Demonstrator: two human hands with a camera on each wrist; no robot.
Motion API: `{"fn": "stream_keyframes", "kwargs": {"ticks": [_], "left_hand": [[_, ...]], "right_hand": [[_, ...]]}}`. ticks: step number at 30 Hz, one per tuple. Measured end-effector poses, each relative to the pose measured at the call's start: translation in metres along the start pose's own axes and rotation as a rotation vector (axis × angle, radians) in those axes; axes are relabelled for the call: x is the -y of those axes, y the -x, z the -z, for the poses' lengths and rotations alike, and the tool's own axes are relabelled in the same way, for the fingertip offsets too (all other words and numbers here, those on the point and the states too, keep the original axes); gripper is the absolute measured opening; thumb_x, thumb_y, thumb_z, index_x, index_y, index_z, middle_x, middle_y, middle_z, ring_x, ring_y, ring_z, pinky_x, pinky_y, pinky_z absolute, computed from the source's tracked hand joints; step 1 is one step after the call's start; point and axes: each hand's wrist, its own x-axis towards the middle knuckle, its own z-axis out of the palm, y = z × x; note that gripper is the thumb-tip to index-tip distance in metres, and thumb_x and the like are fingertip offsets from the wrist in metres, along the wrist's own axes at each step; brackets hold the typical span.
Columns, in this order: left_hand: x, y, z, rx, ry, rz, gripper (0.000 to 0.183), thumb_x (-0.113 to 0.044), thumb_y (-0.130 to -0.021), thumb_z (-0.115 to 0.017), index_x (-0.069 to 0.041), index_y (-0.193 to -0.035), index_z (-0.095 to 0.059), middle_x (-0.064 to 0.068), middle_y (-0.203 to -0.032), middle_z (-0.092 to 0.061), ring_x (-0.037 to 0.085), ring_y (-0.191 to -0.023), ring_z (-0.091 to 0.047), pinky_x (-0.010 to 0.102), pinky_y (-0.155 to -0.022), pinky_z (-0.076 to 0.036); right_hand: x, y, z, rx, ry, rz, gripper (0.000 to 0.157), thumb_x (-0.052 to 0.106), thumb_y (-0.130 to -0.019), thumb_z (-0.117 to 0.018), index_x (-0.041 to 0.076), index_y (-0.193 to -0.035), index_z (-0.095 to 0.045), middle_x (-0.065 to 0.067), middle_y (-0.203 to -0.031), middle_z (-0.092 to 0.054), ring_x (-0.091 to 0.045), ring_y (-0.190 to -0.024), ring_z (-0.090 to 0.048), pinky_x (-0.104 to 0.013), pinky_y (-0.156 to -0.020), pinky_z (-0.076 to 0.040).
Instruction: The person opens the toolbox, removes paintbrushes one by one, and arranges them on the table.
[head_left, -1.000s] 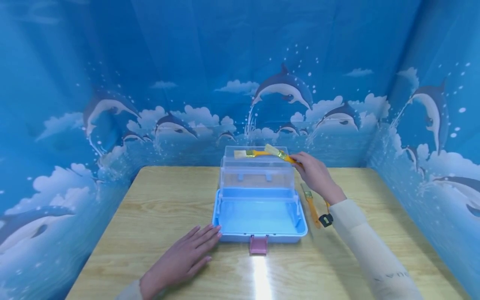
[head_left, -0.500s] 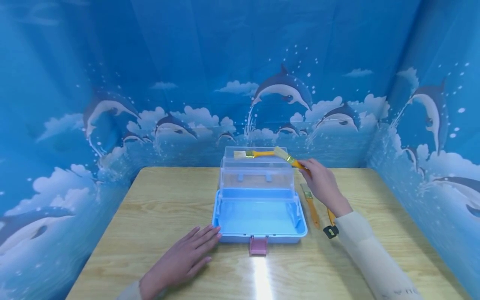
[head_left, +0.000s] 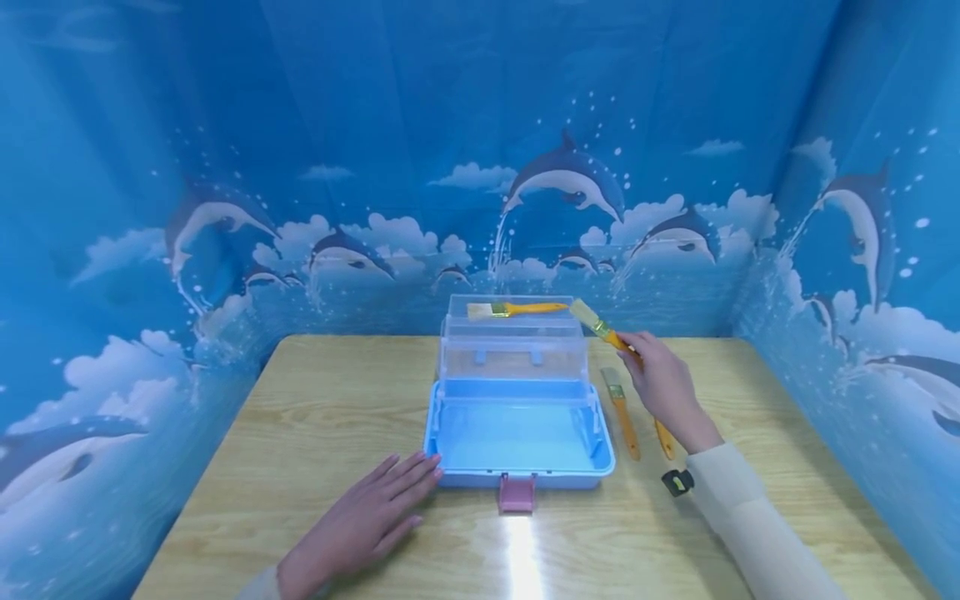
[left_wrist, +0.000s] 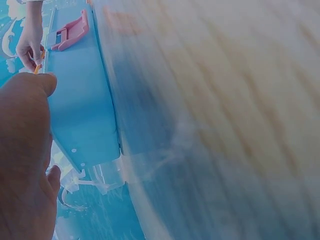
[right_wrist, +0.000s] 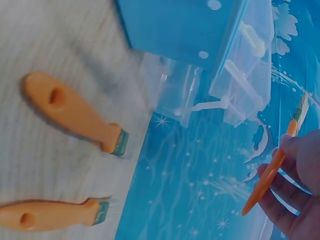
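Note:
In the head view, my right hand (head_left: 663,383) grips a paintbrush (head_left: 606,331) by its orange handle, its pale bristles up beside the right end of the clear upper tray (head_left: 555,310). The right wrist view shows the handle (right_wrist: 272,175) between thumb and fingers. Another paintbrush (head_left: 517,309) lies across the upper tray. Below it stands the blue toolbox (head_left: 517,477), lid up, with a pink latch (head_left: 517,493) at the front. My left hand (head_left: 367,521) lies with straight fingers, fingertips touching the box's front left corner.
To the right of the box, one flat paintbrush (head_left: 622,421) and a second paintbrush (head_left: 663,439), partly hidden by my right arm, lie on the wooden table (head_left: 315,400). A small black device (head_left: 678,482) is at my right wrist. A dolphin-print curtain (head_left: 480,100) encloses the table.
My right hand has moved right and towards me, carrying its paintbrush away from the one on the tray. More of a paintbrush on the table shows. The left hand has stayed still.

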Motion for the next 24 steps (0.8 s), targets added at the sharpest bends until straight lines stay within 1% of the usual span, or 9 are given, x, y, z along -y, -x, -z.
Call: {"fn": "stream_keyframes", "kwargs": {"ticks": [5,8,15,19,24], "left_hand": [[-0.002,0.0,0.002,0.048,0.033,0.023,0.063,-0.038,-0.104,-0.056,-0.018,-0.16,-0.034,-0.004,-0.168,-0.026,0.018,-0.153,-0.029,0.026,-0.128,0.007],[-0.002,0.0,0.002,0.068,0.041,0.035,0.062,-0.038,-0.105,-0.053,-0.019,-0.161,-0.032,-0.005,-0.169,-0.023,0.017,-0.154,-0.027,0.025,-0.127,0.009],[-0.001,0.0,0.002,0.061,0.028,0.026,0.063,-0.038,-0.105,-0.054,-0.019,-0.161,-0.031,-0.003,-0.169,-0.025,0.018,-0.154,-0.028,0.025,-0.127,0.009],[-0.001,0.0,0.002,0.067,0.024,0.03,0.062,-0.038,-0.105,-0.053,-0.019,-0.161,-0.032,-0.004,-0.169,-0.025,0.017,-0.154,-0.027,0.025,-0.127,0.01],[-0.001,-0.001,0.004,0.067,0.034,0.02,0.062,-0.037,-0.105,-0.053,-0.018,-0.16,-0.033,-0.003,-0.168,-0.026,0.019,-0.153,-0.029,0.025,-0.127,0.011]], "right_hand": [[-0.007,0.01,0.0,-0.019,0.017,-0.021,0.033,0.005,-0.098,-0.066,-0.001,-0.131,-0.064,-0.02,-0.117,-0.068,-0.034,-0.094,-0.069,-0.051,-0.071,-0.06],[-0.012,0.015,0.0,-0.036,0.021,-0.024,0.033,0.005,-0.099,-0.065,0.0,-0.131,-0.063,-0.019,-0.117,-0.068,-0.034,-0.095,-0.068,-0.051,-0.07,-0.06],[-0.024,0.028,0.001,-0.069,0.023,-0.041,0.032,0.003,-0.096,-0.068,-0.002,-0.128,-0.065,-0.019,-0.111,-0.068,-0.034,-0.09,-0.067,-0.051,-0.063,-0.058],[-0.031,0.034,0.002,-0.074,0.026,-0.051,0.032,0.004,-0.097,-0.067,-0.002,-0.128,-0.064,-0.019,-0.112,-0.068,-0.034,-0.091,-0.067,-0.051,-0.063,-0.058],[-0.039,0.041,0.007,-0.096,0.023,-0.056,0.032,0.003,-0.096,-0.068,-0.003,-0.127,-0.065,-0.019,-0.11,-0.068,-0.033,-0.087,-0.066,-0.051,-0.062,-0.058]]}}
